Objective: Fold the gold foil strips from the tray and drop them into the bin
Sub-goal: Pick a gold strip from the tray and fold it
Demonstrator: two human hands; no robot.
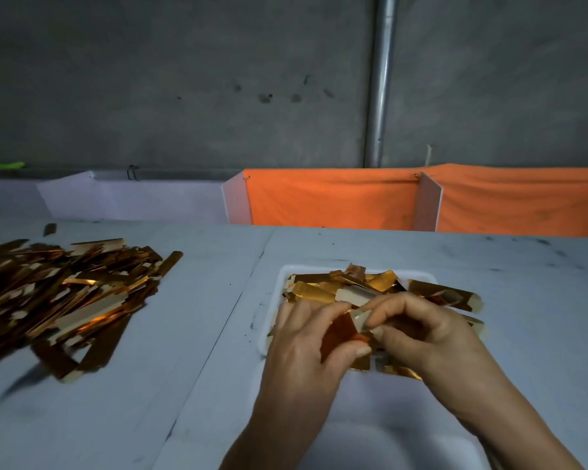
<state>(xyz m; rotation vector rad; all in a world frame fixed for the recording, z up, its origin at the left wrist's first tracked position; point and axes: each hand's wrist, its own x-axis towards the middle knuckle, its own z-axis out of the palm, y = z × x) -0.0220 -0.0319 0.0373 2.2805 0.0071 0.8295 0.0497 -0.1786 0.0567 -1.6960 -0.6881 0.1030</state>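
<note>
I see both hands working together above the white tray point(353, 418). My left hand point(299, 337) pinches one gold foil strip point(342, 329) between thumb and fingers, and my right hand point(418, 325) has its fingertips curled on the folded corner of this same strip. The risk, I think, is that the thin foil slips or springs open before the crease is pressed, because the grip is only at the tips. It may also tear at the corner. The strip looks shiny orange-gold on one face and pale on the other. More strips point(370, 286) lie in the far part of the tray, and a big loose pile point(65, 290) lies on the table point(184, 334) at the left. I cannot tell which container is the bin.
</note>
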